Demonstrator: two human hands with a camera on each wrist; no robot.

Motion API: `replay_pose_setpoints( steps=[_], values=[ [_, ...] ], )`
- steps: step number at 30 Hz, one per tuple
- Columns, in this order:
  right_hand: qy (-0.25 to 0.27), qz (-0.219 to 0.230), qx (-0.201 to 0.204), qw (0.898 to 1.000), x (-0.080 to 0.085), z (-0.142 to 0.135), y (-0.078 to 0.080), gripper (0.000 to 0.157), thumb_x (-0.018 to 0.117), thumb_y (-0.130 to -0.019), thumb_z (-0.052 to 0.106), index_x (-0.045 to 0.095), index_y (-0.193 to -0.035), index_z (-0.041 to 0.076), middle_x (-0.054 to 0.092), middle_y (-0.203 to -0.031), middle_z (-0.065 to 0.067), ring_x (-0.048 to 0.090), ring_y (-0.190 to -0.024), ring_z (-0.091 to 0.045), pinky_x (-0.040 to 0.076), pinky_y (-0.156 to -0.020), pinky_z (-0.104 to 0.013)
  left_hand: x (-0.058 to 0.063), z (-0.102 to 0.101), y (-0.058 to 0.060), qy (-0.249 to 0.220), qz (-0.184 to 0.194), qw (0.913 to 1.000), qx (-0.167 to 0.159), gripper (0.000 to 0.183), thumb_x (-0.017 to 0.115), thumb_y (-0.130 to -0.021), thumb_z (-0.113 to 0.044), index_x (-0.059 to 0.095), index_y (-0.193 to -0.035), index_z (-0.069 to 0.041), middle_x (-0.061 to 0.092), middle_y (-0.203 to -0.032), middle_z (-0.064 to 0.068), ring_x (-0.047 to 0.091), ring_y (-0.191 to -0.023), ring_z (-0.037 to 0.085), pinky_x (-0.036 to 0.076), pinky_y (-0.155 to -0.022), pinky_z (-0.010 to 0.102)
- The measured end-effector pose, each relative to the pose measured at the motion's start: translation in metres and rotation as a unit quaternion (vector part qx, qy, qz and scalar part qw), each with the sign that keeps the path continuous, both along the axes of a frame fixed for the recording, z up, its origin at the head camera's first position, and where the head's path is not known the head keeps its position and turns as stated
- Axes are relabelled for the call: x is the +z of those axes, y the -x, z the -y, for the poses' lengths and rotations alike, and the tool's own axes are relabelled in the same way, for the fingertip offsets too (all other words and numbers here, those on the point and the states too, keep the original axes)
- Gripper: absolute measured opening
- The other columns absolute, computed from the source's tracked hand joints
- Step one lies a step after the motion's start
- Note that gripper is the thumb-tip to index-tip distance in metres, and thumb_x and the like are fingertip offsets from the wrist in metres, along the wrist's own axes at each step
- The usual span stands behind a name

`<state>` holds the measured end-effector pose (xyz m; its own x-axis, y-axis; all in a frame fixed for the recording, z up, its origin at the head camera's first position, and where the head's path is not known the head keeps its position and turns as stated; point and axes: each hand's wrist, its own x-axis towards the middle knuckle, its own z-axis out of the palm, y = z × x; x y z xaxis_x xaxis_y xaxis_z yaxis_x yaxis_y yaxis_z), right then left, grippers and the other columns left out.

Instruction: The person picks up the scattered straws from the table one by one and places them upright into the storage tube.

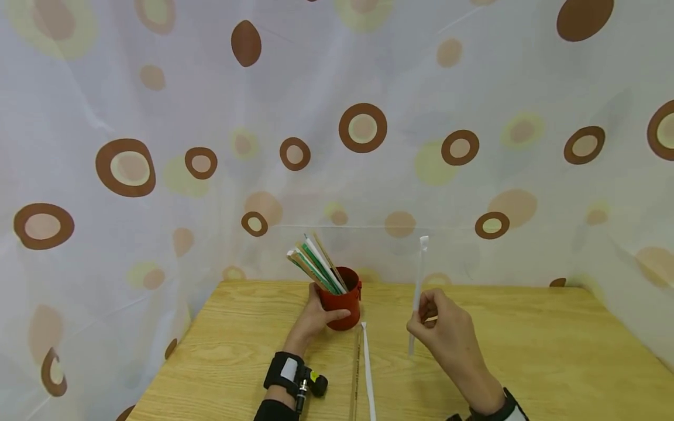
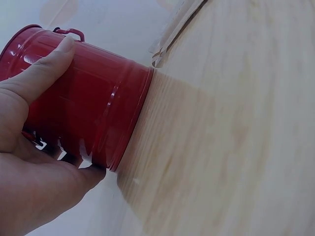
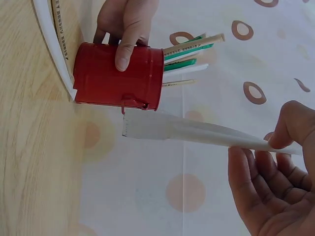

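Observation:
My left hand (image 1: pixel 315 316) holds a small red metal bucket (image 1: pixel 339 310) by its side, the thumb lying across the front wall. The bucket stands upright on the table, and several straws (image 1: pixel 318 266) in white, green and brown wrappers lean out of its mouth to the left. To the right, above the table, my right hand (image 1: pixel 450 333) pinches a white paper-wrapped straw (image 1: pixel 420 266) between thumb and fingers. That straw points up, with its flat wrapper end (image 3: pixel 142 125) at the top. In the right wrist view the left thumb (image 3: pixel 125 56) shows on the bucket.
A white wrapped straw (image 1: pixel 368 371) and a brown wrapped straw (image 1: pixel 356 371) lie side by side on the wooden table (image 1: pixel 221 345), in front of the bucket. A patterned curtain (image 1: pixel 316 187) hangs behind the table and along its sides.

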<state>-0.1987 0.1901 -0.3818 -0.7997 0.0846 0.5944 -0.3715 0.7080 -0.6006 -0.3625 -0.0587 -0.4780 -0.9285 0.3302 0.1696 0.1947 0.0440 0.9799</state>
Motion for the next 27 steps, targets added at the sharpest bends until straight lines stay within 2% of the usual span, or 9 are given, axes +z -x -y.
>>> replay_pose_setpoints(
  steps=[5, 12, 18, 27],
  values=[
    [-0.005, -0.015, 0.002, 1.000, 0.0001, 0.0008, 0.0012, 0.021, 0.067, -0.081, -0.007, 0.059, -0.095, 0.007, 0.060, -0.077, 0.003, 0.063, -0.072, -0.010, 0.055, -0.058, -0.019, -0.0008, 0.0015, 0.0000, 0.005, -0.010, 0.9999, 0.001, 0.095, 0.086, -0.082, -0.013, 0.018, -0.149, -0.006, 0.037, -0.150, 0.020, 0.038, -0.139, 0.039, 0.028, -0.118, 0.059],
    [-0.014, -0.017, 0.002, 1.000, -0.0014, -0.0009, 0.0026, 0.021, 0.067, -0.082, -0.007, 0.060, -0.097, 0.006, 0.061, -0.078, 0.002, 0.063, -0.072, -0.011, 0.055, -0.058, -0.019, 0.0011, 0.0013, 0.0005, 0.000, -0.003, 1.0000, -0.003, 0.095, 0.085, -0.082, -0.010, 0.018, -0.149, -0.007, 0.037, -0.150, 0.020, 0.038, -0.140, 0.038, 0.028, -0.118, 0.058],
    [-0.006, -0.009, 0.002, 1.000, -0.0024, -0.0011, 0.0025, 0.021, 0.067, -0.082, -0.006, 0.060, -0.097, 0.007, 0.062, -0.078, 0.002, 0.064, -0.072, -0.011, 0.055, -0.059, -0.019, 0.0047, -0.0002, 0.0009, -0.001, 0.006, 1.0000, -0.001, 0.092, 0.084, -0.083, -0.008, 0.019, -0.149, -0.007, 0.037, -0.151, 0.021, 0.038, -0.140, 0.037, 0.026, -0.119, 0.057],
    [-0.004, 0.009, 0.005, 1.000, -0.0049, -0.0008, 0.0049, 0.021, 0.068, -0.084, -0.005, 0.060, -0.098, 0.008, 0.061, -0.080, 0.002, 0.063, -0.074, -0.011, 0.056, -0.061, -0.019, 0.0032, 0.0019, -0.0008, 0.000, 0.004, 1.0000, 0.003, 0.094, 0.083, -0.083, -0.008, 0.018, -0.150, -0.007, 0.036, -0.151, 0.021, 0.038, -0.141, 0.038, 0.027, -0.119, 0.057]
  ],
)
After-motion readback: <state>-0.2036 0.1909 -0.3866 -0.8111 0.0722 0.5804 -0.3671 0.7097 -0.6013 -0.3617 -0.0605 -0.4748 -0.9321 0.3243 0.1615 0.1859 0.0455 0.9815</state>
